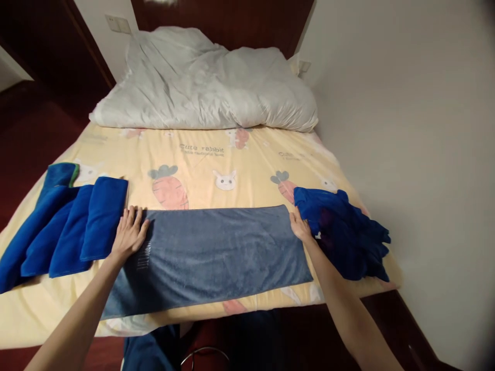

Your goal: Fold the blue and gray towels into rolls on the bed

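A grey-blue towel (220, 252) lies spread lengthwise near the front edge of the bed, with small lettering at its left end. My left hand (130, 232) rests on the towel's upper left corner, fingers spread and flat. At the upper right corner is my right hand (300, 224), its fingers extended beside the towel's right edge and close to a crumpled dark blue cloth pile (348, 237). Several folded blue cloths (104, 219) overlap one another to the left of my left hand.
The bed has a yellow sheet (201, 172) printed with carrots and rabbits. A bunched white quilt (216, 87) lies across its far end, before a dark headboard (228, 20). A pale wall (406, 129) rises along the right side.
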The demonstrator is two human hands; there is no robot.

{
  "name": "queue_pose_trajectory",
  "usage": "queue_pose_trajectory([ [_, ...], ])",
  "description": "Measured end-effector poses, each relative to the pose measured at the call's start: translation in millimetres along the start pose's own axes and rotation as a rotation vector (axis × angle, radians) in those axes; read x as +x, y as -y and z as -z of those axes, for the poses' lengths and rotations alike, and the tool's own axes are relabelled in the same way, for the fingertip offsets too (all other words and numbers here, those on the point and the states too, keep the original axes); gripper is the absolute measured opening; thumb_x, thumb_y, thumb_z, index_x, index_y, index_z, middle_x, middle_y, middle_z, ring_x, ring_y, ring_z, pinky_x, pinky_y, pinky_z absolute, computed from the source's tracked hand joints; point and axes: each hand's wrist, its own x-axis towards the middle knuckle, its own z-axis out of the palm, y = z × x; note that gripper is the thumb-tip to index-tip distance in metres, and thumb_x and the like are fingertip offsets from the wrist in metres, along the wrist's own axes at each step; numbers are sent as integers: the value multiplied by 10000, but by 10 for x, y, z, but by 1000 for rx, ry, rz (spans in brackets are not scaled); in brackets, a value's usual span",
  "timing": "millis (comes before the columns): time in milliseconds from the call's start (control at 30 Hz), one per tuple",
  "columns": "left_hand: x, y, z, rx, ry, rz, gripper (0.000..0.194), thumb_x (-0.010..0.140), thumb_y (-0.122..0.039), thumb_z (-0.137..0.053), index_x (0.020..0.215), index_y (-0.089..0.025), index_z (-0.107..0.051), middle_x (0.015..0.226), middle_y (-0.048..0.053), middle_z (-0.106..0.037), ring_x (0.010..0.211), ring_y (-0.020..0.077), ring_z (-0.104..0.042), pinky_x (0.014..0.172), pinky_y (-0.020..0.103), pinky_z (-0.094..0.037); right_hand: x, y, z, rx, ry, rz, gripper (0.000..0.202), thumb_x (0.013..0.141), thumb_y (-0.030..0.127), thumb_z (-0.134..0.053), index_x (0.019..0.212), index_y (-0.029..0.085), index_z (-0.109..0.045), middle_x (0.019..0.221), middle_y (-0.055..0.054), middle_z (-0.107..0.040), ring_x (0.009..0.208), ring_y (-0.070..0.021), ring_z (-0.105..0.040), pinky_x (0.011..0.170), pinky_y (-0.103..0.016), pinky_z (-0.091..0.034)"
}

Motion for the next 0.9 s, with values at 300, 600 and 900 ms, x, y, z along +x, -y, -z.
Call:
queue_pose_trajectory([
  [300,-725,-1859,-47,0,-28,-318,616,1000,-422,-361,1547,-140,-362,1658,119,-209,1552,317,-62,1246,544,-150,-1877,1798,-583,6,-98,678,580,1030,417,-313,1575,218,-316,1680,-75,-135,1559,-299,-50,1235,-553,-140],
  [600,-737,-2212,-507,-94,-20,-297,591,973,-272,-341,1552,-155,-348,1636,106,-277,1535,269,-196,1247,518,-164,-2143,2135,-1018,-43,-34,801,632,1007,323,-411,1597,206,-215,1684,-50,-49,1564,-218,-16,1263,-489,-86],
  [900,-1016,-904,115,0,-41,39,654,977,-433,-333,1577,-176,-295,1658,160,-198,1537,369,-132,1204,625,-169,-1403,742,-452,-65,-73,526,590,1037,482,-321,1579,250,-285,1671,-43,-157,1554,-214,-131,1261,-481,-112],
])
